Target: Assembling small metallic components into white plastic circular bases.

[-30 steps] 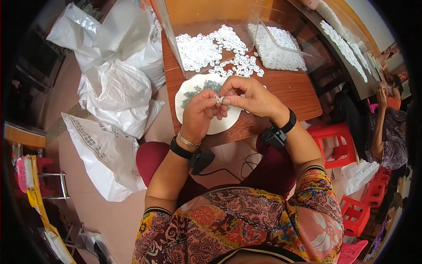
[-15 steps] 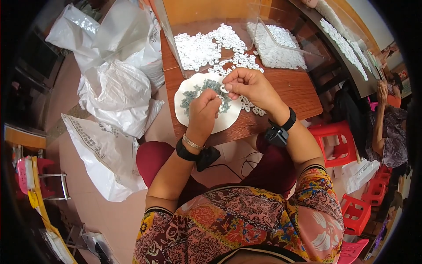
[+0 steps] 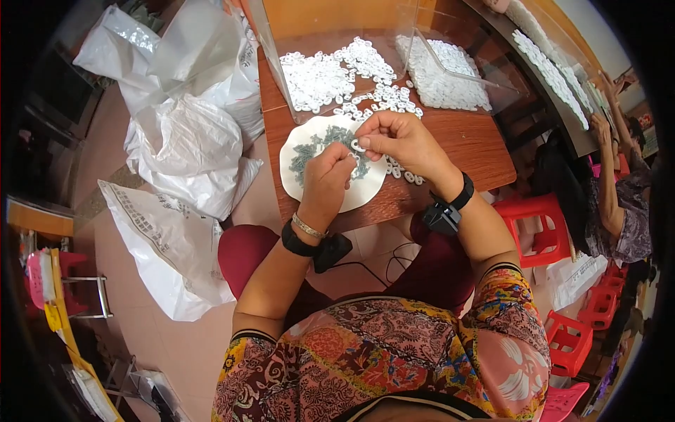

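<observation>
Over a white wavy-rimmed plate (image 3: 365, 195), my two hands are close together. Pinched between thumb and fingers of my right hand (image 3: 408, 144) is a small white oval piece (image 3: 357, 145) with an opening in it. My left hand (image 3: 327, 174) is closed just beside it, fingers curled; what it grips is too small and hidden to name. Many small grey-green pieces (image 3: 304, 156) lie in the plate, partly covered by my hands. Loose white oval pieces (image 3: 398, 173) lie on the wooden table right of the plate, some behind my right hand.
Heaps of white oval pieces (image 3: 316, 83) spread at the table's back, by clear panels (image 3: 278, 63). A clear bin (image 3: 453, 88) of white pieces stands at the back right. White sacks (image 3: 186, 155) crowd the left floor. A red stool (image 3: 538, 228) and another person (image 3: 626, 204) are right.
My hands stay almost in place, the right one shifting very slightly. At the far right, the other person's arms have moved, with a second raised forearm now showing.
</observation>
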Available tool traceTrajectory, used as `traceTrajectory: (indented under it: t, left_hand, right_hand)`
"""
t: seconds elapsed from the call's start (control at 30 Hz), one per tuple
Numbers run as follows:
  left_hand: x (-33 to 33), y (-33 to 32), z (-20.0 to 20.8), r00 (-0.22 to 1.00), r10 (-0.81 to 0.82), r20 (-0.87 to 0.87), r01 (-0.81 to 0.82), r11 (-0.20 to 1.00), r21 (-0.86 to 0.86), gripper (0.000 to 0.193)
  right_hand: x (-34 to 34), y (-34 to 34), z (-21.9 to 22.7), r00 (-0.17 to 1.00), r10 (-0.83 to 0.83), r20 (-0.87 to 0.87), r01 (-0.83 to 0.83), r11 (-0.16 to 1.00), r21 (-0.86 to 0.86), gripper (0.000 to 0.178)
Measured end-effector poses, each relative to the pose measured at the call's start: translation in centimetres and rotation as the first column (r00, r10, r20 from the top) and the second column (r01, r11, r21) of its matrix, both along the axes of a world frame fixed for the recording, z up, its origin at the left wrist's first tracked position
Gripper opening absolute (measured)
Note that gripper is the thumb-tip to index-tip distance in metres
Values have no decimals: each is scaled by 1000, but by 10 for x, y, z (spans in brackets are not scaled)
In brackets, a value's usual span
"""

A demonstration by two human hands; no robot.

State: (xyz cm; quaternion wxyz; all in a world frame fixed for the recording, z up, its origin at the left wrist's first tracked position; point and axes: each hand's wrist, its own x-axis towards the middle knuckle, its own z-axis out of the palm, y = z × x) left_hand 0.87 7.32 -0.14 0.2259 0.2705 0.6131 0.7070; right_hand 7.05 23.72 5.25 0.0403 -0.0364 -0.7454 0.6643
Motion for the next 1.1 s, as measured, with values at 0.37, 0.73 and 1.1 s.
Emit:
traceTrajectory:
  t: [0.37, 0.73, 1.1]
  left_hand:
    - [-1, 0, -2, 1000, -4, -22, 3, 1000, -14, 17]
    - [0, -4, 3, 969, -49, 242, 36, 998, 54, 20]
    - [1, -2, 4, 973, -27, 228, 12, 998, 67, 26]
  right_hand:
    - [2, -6, -2, 998, 43, -47, -37, 991, 131, 11]
    - [3, -16, -5, 964, 83, -252, 48, 880, 472, 28]
    - [8, -25, 4, 952, 105, -288, 104, 772, 627, 30]
